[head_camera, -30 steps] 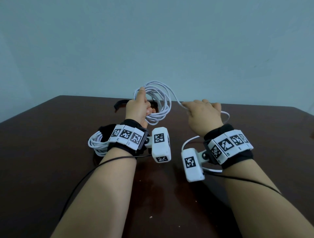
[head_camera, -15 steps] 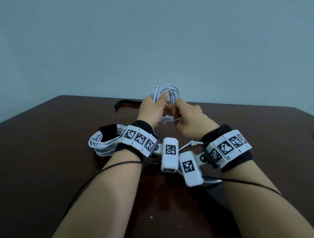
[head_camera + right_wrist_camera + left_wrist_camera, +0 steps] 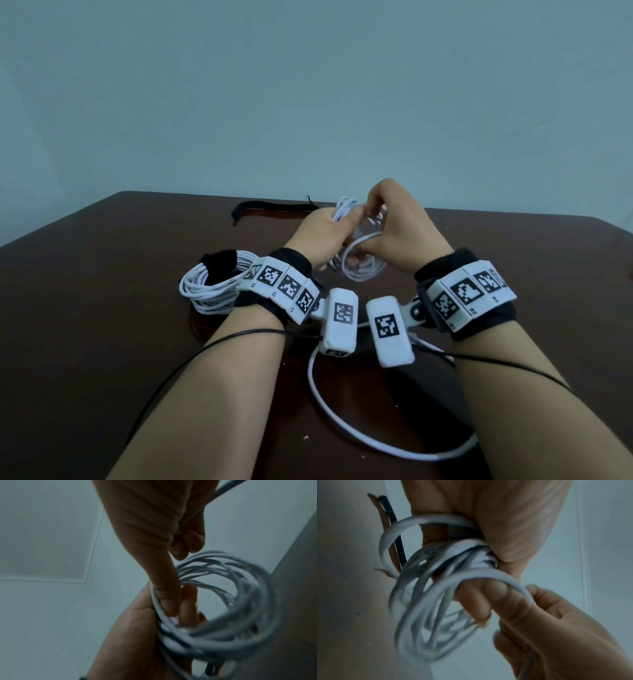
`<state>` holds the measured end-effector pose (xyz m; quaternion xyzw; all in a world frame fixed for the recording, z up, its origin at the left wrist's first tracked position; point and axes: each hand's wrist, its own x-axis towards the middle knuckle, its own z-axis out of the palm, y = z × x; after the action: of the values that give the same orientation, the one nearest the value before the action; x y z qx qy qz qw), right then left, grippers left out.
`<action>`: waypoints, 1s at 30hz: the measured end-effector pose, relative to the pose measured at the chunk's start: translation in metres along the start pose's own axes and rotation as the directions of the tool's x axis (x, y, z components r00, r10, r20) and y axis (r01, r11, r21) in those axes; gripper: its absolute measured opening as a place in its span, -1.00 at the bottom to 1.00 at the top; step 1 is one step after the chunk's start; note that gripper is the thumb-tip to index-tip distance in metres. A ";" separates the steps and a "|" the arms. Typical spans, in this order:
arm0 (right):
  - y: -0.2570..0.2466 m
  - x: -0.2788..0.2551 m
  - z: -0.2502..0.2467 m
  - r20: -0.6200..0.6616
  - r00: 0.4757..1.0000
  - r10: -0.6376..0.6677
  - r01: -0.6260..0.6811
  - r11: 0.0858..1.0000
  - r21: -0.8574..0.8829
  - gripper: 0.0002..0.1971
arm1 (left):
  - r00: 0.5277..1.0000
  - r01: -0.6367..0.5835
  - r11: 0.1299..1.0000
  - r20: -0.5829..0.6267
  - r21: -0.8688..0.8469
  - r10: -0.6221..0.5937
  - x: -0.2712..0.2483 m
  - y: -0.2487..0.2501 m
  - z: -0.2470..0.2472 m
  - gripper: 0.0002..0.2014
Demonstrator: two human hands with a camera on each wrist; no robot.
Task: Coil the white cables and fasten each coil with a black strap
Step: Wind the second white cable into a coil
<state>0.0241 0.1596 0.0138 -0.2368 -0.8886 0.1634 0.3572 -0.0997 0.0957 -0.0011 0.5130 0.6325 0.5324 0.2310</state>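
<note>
So both hands are up off the table, working one white cable (image 3: 356,263) into a coil. The left hand (image 3: 320,236) has its grip clenched around the bunched loops so they don't spring apart, while the right hand (image 3: 397,233) pinches the running end of the same cable and feeds it in. The leftover tail (image 3: 342,428) droops toward the near edge of the table under the forearms, so I'd say there's more winding to go.

One finished coil (image 3: 209,287) sits to the left side of the table, already wrapped with a black strap (image 3: 219,261). A loose black strap (image 3: 270,207) lies by the far edge, just behind the hands, handy for this coil. Nothing really blocks the reach, though the wrist camera cords trail across the table.
</note>
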 end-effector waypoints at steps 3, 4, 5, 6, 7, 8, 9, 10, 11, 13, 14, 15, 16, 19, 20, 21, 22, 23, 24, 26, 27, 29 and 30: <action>0.007 -0.001 -0.008 -0.004 0.998 0.062 -0.062 0.997 0.055 -0.47 | 0.986 0.025 0.999 0.168 -0.044 -0.017 -0.005 0.000 0.005 -0.53; 0.009 -0.002 -0.011 -0.018 0.997 0.073 -0.071 0.994 0.081 -0.45 | 0.981 0.033 0.997 0.191 -0.076 -0.018 -0.005 0.000 0.006 -0.52; 0.012 -0.002 -0.013 -0.037 0.996 0.084 -0.079 0.991 0.107 -0.45 | 0.978 0.038 0.992 0.209 -0.117 -0.013 -0.006 0.000 0.005 -0.54; 0.014 -0.002 -0.016 -0.057 0.994 0.095 -0.087 0.987 0.133 -0.46 | 0.977 0.029 0.988 0.215 -0.151 0.004 -0.006 0.000 0.003 -0.61; 0.017 -0.002 -0.019 -0.073 0.991 0.110 -0.097 0.983 0.159 -0.49 | 0.977 0.007 0.987 0.211 -0.162 0.028 -0.006 0.000 0.000 -0.73; 0.020 -0.002 -0.021 -0.085 0.988 0.129 -0.111 0.976 0.185 -0.51 | 0.979 -0.018 0.987 0.199 -0.161 0.050 -0.007 0.000 -0.003 -0.86; 0.023 -0.002 -0.023 -0.090 0.985 0.149 -0.127 0.969 0.214 -0.51 | 0.981 -0.033 0.986 0.181 -0.166 0.063 -0.006 -0.001 -0.005 -0.84; 0.024 -0.002 -0.024 -0.090 0.981 0.170 -0.144 0.959 0.243 -0.52 | 0.985 -0.031 0.981 0.160 -0.190 0.062 -0.005 -0.002 -0.008 -0.77; 0.025 -0.002 -0.025 -0.084 0.978 0.189 -0.159 0.947 0.280 -0.53 | 0.990 -0.017 0.974 0.136 -0.226 0.049 -0.003 -0.004 -0.010 -0.76; 0.028 -0.003 -0.027 -0.058 0.972 0.228 -0.188 0.900 0.393 -0.60 | 0.995 0.007 0.947 0.093 -0.321 0.024 -0.001 -0.006 -0.014 -0.77; 0.028 -0.004 -0.028 -0.040 0.970 0.239 -0.195 0.871 0.451 -0.64 | 0.997 0.025 0.919 0.082 -0.393 0.007 0.000 -0.008 -0.016 -0.74; 0.028 -0.004 -0.029 -0.027 0.970 0.240 -0.196 0.848 0.493 -0.68 | 0.997 0.040 0.879 0.078 -0.475 -0.004 0.001 -0.008 -0.019 -0.69; 0.028 -0.004 -0.029 -0.015 0.971 0.239 -0.197 0.833 0.518 -0.71 | 0.997 0.051 0.831 0.079 -0.553 -0.009 0.001 -0.007 -0.021 -0.66; 0.029 -0.005 -0.027 0.044 0.972 0.230 -0.216 0.804 0.554 -0.81 | 0.993 0.114 0.667 0.108 -0.736 -0.049 0.002 -0.004 -0.026 -0.60; 0.029 -0.005 -0.027 0.077 0.972 0.223 -0.228 0.805 0.548 -0.83 | 0.992 0.125 0.611 0.111 -0.782 -0.061 0.002 -0.003 -0.029 -0.59; 0.030 -0.005 -0.026 0.113 0.971 0.213 -0.240 0.813 0.530 -0.85 | 0.992 0.124 0.561 0.100 -0.819 -0.073 0.003 -0.003 -0.031 -0.58; 0.030 -0.005 -0.025 0.150 0.968 0.202 -0.250 0.825 0.507 -0.85 | 0.993 0.113 0.524 0.080 -0.844 -0.085 0.005 -0.003 -0.033 -0.57; 0.029 -0.005 -0.023 0.185 0.964 0.192 -0.259 0.838 0.480 -0.84 | 0.994 0.099 0.494 0.060 -0.864 -0.094 0.006 -0.004 -0.035 -0.56; 0.028 -0.005 -0.021 0.218 0.958 0.188 -0.268 0.857 0.441 -0.83 | 0.994 0.084 0.467 0.042 -0.880 -0.100 0.006 -0.005 -0.036 -0.56; 0.025 -0.004 -0.015 0.262 0.944 0.199 -0.283 0.899 0.336 -0.81 | 0.993 0.067 0.411 0.022 -0.909 -0.115 0.008 -0.007 -0.037 -0.55; 0.025 -0.003 -0.011 0.263 0.940 0.219 -0.293 0.911 0.290 -0.80 | 0.992 0.065 0.386 0.019 -0.920 -0.123 0.009 -0.008 -0.037 -0.55; 0.025 -0.001 -0.006 0.225 0.933 0.280 -0.332 0.913 0.239 -0.80 | 0.991 0.063 0.350 0.017 -0.935 -0.132 0.010 -0.009 -0.036 -0.55; 0.025 0.000 -0.004 0.193 0.929 0.317 -0.356 0.907 0.223 -0.81 | 0.990 0.058 0.337 0.012 -0.940 -0.137 0.011 -0.010 -0.036 -0.54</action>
<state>0.0346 0.1812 0.0052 -0.3256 -0.8306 0.3529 0.2820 -0.1379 0.0910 0.0045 0.2305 0.2503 0.8009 0.4927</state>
